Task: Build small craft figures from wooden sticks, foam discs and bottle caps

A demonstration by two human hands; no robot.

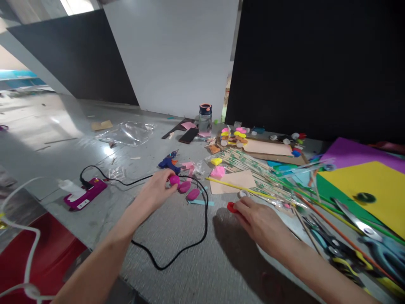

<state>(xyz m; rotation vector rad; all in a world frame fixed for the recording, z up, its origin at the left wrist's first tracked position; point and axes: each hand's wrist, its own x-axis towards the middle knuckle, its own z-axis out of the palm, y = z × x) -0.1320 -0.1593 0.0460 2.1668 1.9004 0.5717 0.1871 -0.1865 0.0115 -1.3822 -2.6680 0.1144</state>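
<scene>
My left hand (158, 188) is closed, thumb and fingers pinching a round magenta piece (174, 180). Beside it on the table lie two magenta oval pieces (193, 194). A dark blue glue gun (167, 164) rests just behind that hand. My right hand (257, 219) is closed on a red bottle cap (232, 207) low over the table, its fingertips partly hiding the cap. Close behind those fingers are a white cap (244, 194) and a yellow stick (240, 187). A light blue paper strip (201, 203) lies between the hands.
A black cable (206, 219) loops across the table from a purple power strip (85, 194). On the right lie scissors (368, 230), pliers (335, 245), wooden sticks (253, 169) and coloured sheets (373, 190). A water bottle (205, 120) and a phone (189, 135) are farther back.
</scene>
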